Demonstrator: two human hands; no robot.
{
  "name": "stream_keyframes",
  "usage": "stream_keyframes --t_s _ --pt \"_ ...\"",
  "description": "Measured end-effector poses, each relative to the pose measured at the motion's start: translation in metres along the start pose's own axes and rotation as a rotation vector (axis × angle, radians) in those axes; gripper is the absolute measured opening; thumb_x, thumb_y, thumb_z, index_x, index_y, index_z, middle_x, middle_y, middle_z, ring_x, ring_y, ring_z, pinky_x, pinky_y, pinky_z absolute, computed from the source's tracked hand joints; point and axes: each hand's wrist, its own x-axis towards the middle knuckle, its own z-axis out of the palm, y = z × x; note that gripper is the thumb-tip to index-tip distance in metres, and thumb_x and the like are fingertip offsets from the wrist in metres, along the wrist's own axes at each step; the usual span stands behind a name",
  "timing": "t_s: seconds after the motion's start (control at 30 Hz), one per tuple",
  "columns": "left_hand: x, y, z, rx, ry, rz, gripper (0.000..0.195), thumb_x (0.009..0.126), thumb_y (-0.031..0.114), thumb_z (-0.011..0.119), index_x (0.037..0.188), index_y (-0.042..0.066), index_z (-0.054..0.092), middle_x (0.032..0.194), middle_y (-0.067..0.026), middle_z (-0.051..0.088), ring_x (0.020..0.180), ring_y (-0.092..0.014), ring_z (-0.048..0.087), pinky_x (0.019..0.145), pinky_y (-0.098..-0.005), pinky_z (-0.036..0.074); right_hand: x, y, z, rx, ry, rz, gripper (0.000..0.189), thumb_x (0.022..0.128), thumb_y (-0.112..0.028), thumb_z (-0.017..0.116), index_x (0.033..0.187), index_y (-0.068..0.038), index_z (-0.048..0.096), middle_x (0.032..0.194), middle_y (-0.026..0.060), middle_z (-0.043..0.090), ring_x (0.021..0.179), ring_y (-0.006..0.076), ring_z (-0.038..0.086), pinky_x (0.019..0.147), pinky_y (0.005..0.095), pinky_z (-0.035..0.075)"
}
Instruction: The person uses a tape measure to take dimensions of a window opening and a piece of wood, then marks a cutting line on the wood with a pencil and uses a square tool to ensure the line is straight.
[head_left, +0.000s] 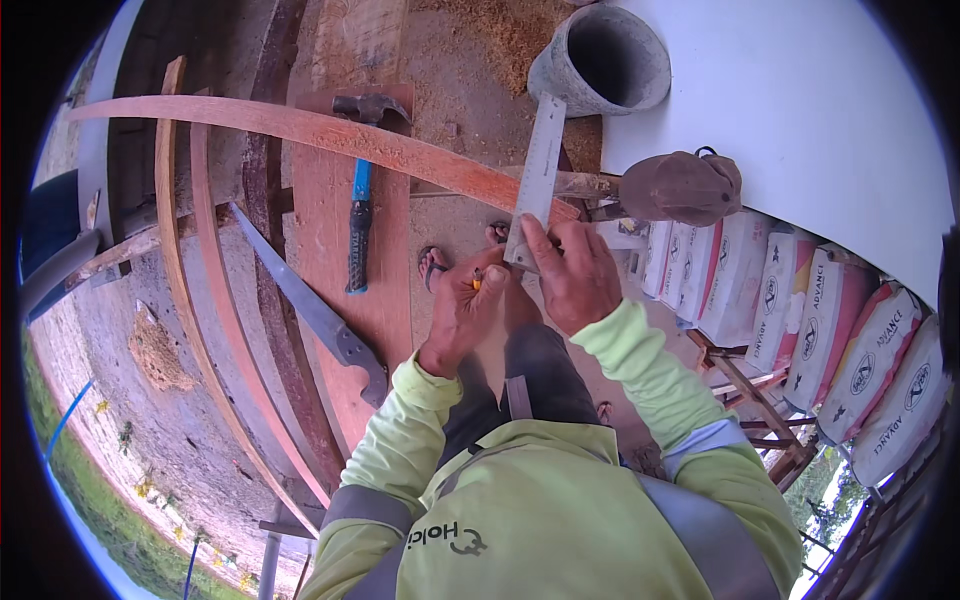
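Observation:
My right hand (574, 274) holds the stock end of a metal try square (537, 169), fingers spread over it. The square's ruled blade lies across a reddish wooden strip (337, 139) near the strip's right end. Close beside it, my left hand (465, 311) is closed around a yellow pencil (477, 280), whose end shows by the thumb. A claw hammer (361, 202) with a blue and black handle lies on a reddish board (319, 210), its neck partly under the strip. A handsaw (300, 296) rests to the left, its handle on the board.
A grey bucket (555, 64) stands at the top beside a white panel (765, 90). A brown cap (679, 189) is at the panel's edge. Printed bags (806, 326) line the right side. Long wooden strips (180, 277) and a dark timber (270, 202) cross the left. Sawdust (510, 37) covers ground above.

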Motion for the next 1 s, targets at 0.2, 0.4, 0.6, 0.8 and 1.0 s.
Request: stream_keyframes --t_s 0.2,0.4,0.6,0.8,1.0 --pt "0.040 -0.092 -0.016 0.168 0.158 -0.244 0.022 0.096 0.017 0.056 0.085 -0.001 0.065 0.062 0.0024 0.049 0.059 -0.007 0.040 0.052 -0.0285 0.035 -0.011 0.038 0.116 -0.052 -0.008 0.058 0.079 0.066 -0.023 0.076 0.139 -0.019 0.046 0.116 0.0156 0.051 0.099 0.0341 0.050 0.086 0.0481 0.039" --pt "0.079 -0.089 -0.014 0.231 0.226 -0.216 0.021 0.092 0.018 0.060 0.090 -0.001 0.068 0.063 0.0016 0.053 0.057 -0.006 0.043 0.052 -0.0274 0.037 0.016 0.057 0.119 -0.091 0.032 0.220 0.082 0.062 -0.015 0.075 0.138 -0.029 0.048 0.139 0.0142 0.042 0.115 0.0386 0.045 0.096 0.0503 0.033" --pt "0.075 -0.071 -0.007 0.363 0.240 -0.217 0.025 0.090 0.018 0.061 0.100 -0.004 0.067 0.065 -0.0026 0.057 0.058 -0.008 0.047 0.053 -0.0290 0.040 0.017 0.059 0.110 -0.070 -0.139 0.297 0.087 0.058 -0.016 0.079 0.138 -0.029 0.048 0.129 0.0059 0.049 0.102 0.0328 0.050 0.089 0.0475 0.037" --pt "0.073 -0.086 -0.007 0.155 0.263 -0.201 0.022 0.091 0.017 0.060 0.100 -0.001 0.068 0.064 0.0027 0.053 0.057 -0.005 0.044 0.051 -0.0261 0.036 0.016 0.057 0.112 -0.140 -0.115 0.255 0.081 0.062 -0.040 0.079 0.137 -0.026 0.050 0.132 0.0071 0.049 0.102 0.0322 0.049 0.089 0.0473 0.037" --pt "0.074 -0.075 -0.007 0.209 0.231 -0.256 0.021 0.089 0.010 0.060 0.104 -0.004 0.066 0.073 -0.0025 0.063 0.066 -0.007 0.049 0.060 -0.0258 0.043 0.015 0.058 0.112 -0.152 -0.122 0.267 0.082 0.062 -0.042 0.078 0.137 -0.026 0.049 0.135 0.0069 0.047 0.101 0.0325 0.049 0.087 0.0485 0.037"
